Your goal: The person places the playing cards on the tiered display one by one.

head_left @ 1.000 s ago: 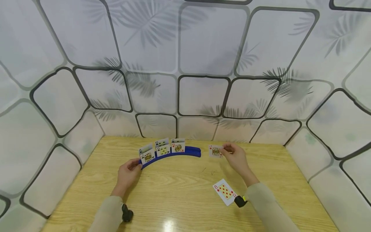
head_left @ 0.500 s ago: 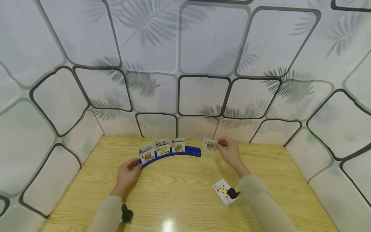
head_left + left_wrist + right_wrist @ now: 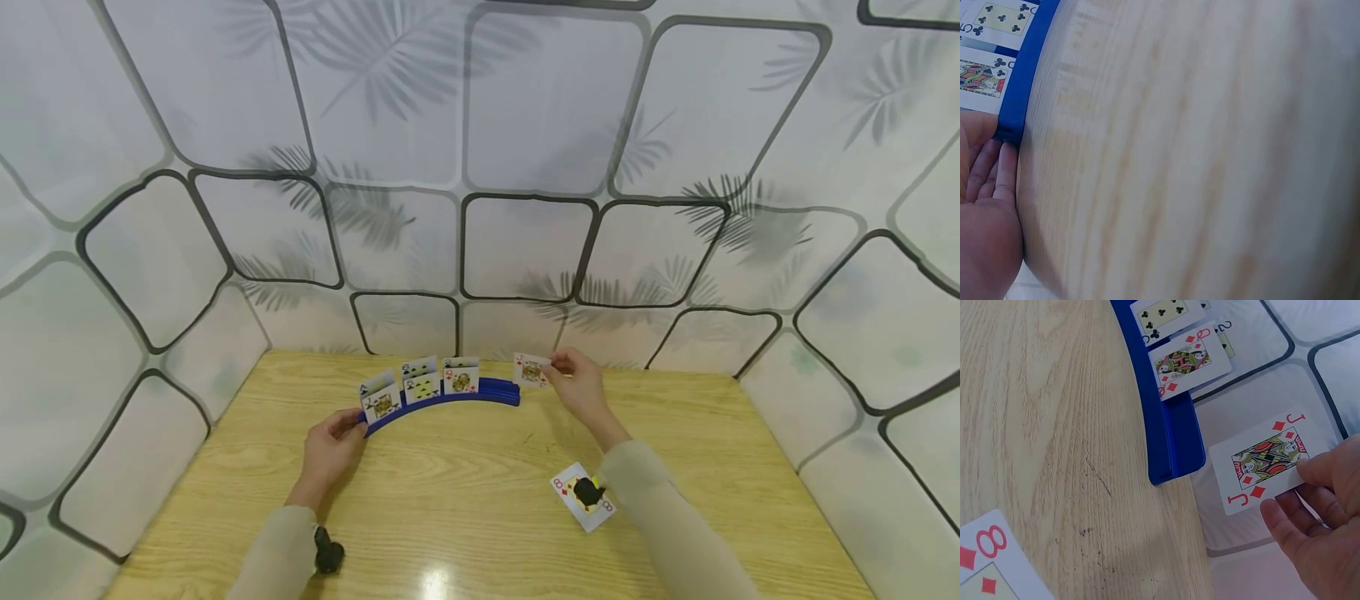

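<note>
A curved blue card holder point(image 3: 450, 397) stands on the table with playing cards in two rows. Its front row shows a jack of clubs point(image 3: 382, 405), a five of clubs point(image 3: 422, 388) and a queen of diamonds point(image 3: 1183, 360); cards behind them are partly hidden. At the holder's left end, my left hand point(image 3: 330, 450) pinches it between thumb and fingers. My right hand point(image 3: 582, 387) holds a jack of diamonds point(image 3: 1267, 459) by its right edge, face toward me. That card is raised just beyond the holder's bare right end, apart from it in the right wrist view.
An eight of diamonds point(image 3: 588, 518) lies face up on the wooden table point(image 3: 450, 517), below the right forearm and partly covered by the right wrist camera point(image 3: 588, 492). Patterned fabric walls point(image 3: 525, 250) enclose the table at the back and sides.
My right hand has carried the jack of diamonds leftward and slightly farther back, to near the holder's right end. The left hand and the holder have stayed put.
</note>
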`<state>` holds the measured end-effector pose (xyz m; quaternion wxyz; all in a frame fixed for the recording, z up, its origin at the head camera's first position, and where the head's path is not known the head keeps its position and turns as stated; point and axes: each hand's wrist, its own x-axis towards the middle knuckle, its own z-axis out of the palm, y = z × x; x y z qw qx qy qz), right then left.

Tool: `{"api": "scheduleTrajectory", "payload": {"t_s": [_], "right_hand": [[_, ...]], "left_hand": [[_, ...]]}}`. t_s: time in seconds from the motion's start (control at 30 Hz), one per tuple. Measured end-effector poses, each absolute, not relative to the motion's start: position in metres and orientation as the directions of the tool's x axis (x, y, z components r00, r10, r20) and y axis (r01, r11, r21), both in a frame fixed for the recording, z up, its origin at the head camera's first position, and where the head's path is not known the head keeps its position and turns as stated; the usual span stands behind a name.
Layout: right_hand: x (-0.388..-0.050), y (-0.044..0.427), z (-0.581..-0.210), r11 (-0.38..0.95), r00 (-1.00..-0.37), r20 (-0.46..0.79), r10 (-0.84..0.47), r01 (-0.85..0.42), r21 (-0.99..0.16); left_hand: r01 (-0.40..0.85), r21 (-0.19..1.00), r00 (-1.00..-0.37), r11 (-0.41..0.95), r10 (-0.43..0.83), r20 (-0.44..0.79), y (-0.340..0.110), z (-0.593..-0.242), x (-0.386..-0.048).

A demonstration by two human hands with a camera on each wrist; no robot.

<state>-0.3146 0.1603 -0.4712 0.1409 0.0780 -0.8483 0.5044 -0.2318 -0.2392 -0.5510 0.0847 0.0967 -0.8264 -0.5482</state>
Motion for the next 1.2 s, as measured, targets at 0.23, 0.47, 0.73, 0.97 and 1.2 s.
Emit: {"api": "scheduleTrajectory", "payload": {"t_s": [0.23, 0.47, 0.73, 0.97, 1.2], "right_hand": [[-0.318, 0.151, -0.471, 0.485, -0.95, 0.312, -0.007, -0.276, -0.83], [-0.321, 0.141, -0.472, 0.487, -0.956, 0.294, -0.016, -0.264, -0.833], [-0.323, 0.133, -0.472, 0.502, -0.965, 0.263, -0.022, -0.238, -0.831], [-0.326, 0.128, -0.474, 0.49, -0.968, 0.248, -0.027, -0.229, -0.841], [-0.326, 0.122, -0.475, 0.493, -0.979, 0.203, -0.032, -0.193, -0.849]], "left_hand": [[-0.071, 0.924, -0.968, 0.376, -0.251, 0.028, -0.239, -0.551, -0.232], [-0.069, 0.925, -0.967, 0.374, -0.253, 0.031, -0.238, -0.549, -0.231], [-0.07, 0.925, -0.967, 0.373, -0.254, 0.029, -0.238, -0.549, -0.231], [-0.054, 0.921, -0.965, 0.386, -0.257, 0.051, -0.238, -0.549, -0.231], [-0.064, 0.929, -0.968, 0.364, -0.248, 0.03, -0.238, -0.548, -0.231]]}}
